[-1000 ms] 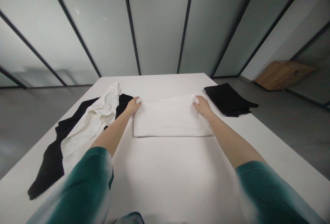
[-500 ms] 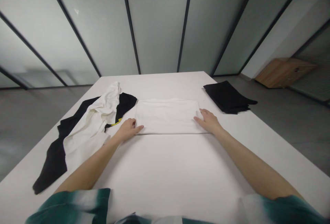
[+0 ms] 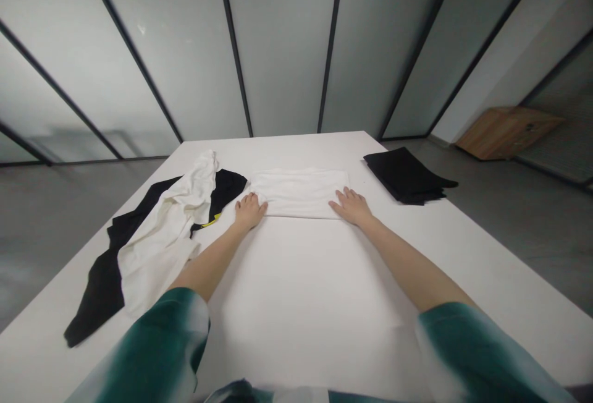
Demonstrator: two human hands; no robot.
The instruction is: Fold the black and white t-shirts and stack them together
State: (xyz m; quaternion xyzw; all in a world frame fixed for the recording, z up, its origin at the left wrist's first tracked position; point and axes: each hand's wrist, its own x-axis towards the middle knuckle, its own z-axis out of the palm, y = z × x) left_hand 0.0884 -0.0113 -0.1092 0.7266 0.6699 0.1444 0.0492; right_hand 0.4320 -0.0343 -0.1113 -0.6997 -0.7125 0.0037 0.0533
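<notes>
The folded cloth (image 3: 299, 196) lies flat mid-table, closer to the far edge than to the near one. The left hand (image 3: 250, 210) rests on its near left corner, fingers close together, thumb apart and pointing inward; the right hand (image 3: 351, 206) covers the near right corner, fingers slightly spread. Neither visibly pinches the fabric. Set out like this, the hands probably keep the cloth flat and square.

Toward the left edge, a rumpled white garment (image 3: 185, 205) overlies black clothing (image 3: 95, 282), perhaps for easy reach; the black stack (image 3: 405, 177) sits at the right edge, seemingly jutting past it. The table (image 3: 315, 292) is smooth and white, before frosted panels (image 3: 282, 44), with a wooden cabinet (image 3: 507, 133) beyond its far right corner.
</notes>
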